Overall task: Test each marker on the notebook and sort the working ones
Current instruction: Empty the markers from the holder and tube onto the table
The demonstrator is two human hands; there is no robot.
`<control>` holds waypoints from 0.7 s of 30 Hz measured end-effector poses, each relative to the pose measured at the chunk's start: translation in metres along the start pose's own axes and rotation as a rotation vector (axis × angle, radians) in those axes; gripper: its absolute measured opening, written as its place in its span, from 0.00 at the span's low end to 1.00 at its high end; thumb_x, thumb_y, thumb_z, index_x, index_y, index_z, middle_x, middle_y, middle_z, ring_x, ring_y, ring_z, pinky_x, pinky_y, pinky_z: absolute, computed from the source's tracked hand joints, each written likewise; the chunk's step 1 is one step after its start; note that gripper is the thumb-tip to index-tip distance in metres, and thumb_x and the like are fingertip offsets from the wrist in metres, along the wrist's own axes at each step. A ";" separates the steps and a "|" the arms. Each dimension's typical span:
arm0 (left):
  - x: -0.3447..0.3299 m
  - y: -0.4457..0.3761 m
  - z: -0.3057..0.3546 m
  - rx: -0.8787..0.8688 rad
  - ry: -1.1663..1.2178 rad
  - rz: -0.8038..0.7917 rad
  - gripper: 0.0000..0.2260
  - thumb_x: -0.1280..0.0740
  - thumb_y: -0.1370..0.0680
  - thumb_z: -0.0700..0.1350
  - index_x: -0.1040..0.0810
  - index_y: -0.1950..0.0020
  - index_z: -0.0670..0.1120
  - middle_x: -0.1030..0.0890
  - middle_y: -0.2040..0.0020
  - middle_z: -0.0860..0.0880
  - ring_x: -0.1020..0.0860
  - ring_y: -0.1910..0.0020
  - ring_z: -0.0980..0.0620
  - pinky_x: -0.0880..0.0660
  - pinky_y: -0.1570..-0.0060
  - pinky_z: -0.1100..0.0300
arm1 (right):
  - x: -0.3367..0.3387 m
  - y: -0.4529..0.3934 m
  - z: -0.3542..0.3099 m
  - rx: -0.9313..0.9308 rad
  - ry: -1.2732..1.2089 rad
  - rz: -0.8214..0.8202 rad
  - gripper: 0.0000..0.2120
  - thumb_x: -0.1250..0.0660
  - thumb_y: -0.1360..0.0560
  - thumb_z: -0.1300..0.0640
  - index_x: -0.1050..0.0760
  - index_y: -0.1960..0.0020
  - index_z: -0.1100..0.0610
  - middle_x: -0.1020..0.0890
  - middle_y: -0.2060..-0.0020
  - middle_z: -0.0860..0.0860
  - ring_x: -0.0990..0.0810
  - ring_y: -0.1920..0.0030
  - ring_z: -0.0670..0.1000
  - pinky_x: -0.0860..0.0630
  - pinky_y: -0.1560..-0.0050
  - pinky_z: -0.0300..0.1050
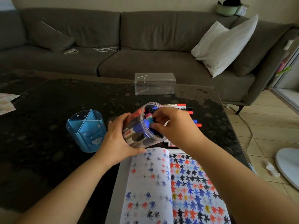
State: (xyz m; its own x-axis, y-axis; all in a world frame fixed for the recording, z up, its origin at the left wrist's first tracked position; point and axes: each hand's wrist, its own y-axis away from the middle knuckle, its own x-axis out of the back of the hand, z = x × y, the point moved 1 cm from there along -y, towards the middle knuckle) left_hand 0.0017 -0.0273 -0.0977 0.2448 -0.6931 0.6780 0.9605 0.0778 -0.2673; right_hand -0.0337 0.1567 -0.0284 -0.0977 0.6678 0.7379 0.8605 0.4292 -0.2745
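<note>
A clear plastic jar full of markers lies tilted on its side on the dark table, mouth toward the right. My left hand grips the jar's body. My right hand reaches into the mouth and pinches the end of a marker with a teal cap. Several loose markers with red and blue caps lie on the table behind my right hand. The open notebook covered in coloured star marks lies in front of me.
A blue divided pen holder stands left of the jar. A clear rectangular box sits at the table's far edge. Papers lie at the left. A grey sofa with a white pillow is behind.
</note>
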 end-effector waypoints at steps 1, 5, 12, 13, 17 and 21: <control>0.000 0.000 -0.001 0.011 0.010 -0.009 0.50 0.18 0.46 0.52 0.41 0.30 0.56 0.34 0.35 0.55 0.34 0.34 0.52 0.28 0.40 0.53 | 0.000 0.000 -0.002 0.026 -0.001 -0.001 0.11 0.30 0.27 0.57 0.23 0.45 0.53 0.19 0.56 0.47 0.21 0.56 0.45 0.25 0.55 0.33; 0.009 -0.001 0.002 0.044 0.072 -0.106 0.54 0.19 0.45 0.55 0.50 0.29 0.66 0.40 0.29 0.58 0.39 0.29 0.53 0.31 0.35 0.45 | -0.004 -0.004 -0.007 0.174 0.124 -0.019 0.14 0.33 0.24 0.61 0.22 0.39 0.53 0.19 0.47 0.51 0.23 0.50 0.48 0.28 0.47 0.37; 0.029 -0.013 0.047 -0.082 0.143 -0.202 0.49 0.20 0.43 0.55 0.45 0.30 0.66 0.36 0.30 0.60 0.35 0.33 0.61 0.33 0.36 0.61 | -0.010 -0.008 -0.018 0.302 0.185 -0.054 0.13 0.34 0.25 0.64 0.22 0.41 0.59 0.20 0.47 0.55 0.22 0.50 0.53 0.25 0.48 0.42; 0.028 -0.014 0.047 -0.082 0.157 -0.208 0.47 0.20 0.43 0.55 0.43 0.31 0.65 0.35 0.31 0.60 0.34 0.33 0.61 0.31 0.36 0.60 | -0.009 -0.008 -0.018 0.300 0.181 -0.053 0.12 0.34 0.25 0.64 0.22 0.41 0.59 0.20 0.47 0.54 0.22 0.49 0.52 0.26 0.48 0.41; 0.026 -0.016 0.045 -0.058 0.229 -0.215 0.46 0.23 0.46 0.60 0.40 0.31 0.64 0.33 0.32 0.60 0.32 0.34 0.58 0.29 0.35 0.55 | -0.010 -0.007 -0.019 0.315 0.177 -0.036 0.11 0.35 0.24 0.63 0.22 0.42 0.61 0.21 0.47 0.56 0.22 0.49 0.54 0.27 0.49 0.41; 0.026 -0.017 0.043 -0.059 0.254 -0.209 0.47 0.23 0.46 0.60 0.40 0.31 0.63 0.33 0.32 0.60 0.32 0.34 0.59 0.29 0.35 0.54 | -0.011 -0.009 -0.021 0.346 0.216 -0.051 0.10 0.36 0.23 0.63 0.23 0.43 0.62 0.21 0.48 0.57 0.22 0.50 0.54 0.24 0.49 0.46</control>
State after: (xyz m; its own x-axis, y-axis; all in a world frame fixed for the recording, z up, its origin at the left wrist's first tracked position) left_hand -0.0023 -0.0158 -0.0464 -0.0052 -0.8470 0.5316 0.9753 -0.1216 -0.1843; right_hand -0.0302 0.1323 -0.0210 0.0028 0.5131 0.8583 0.6344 0.6626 -0.3982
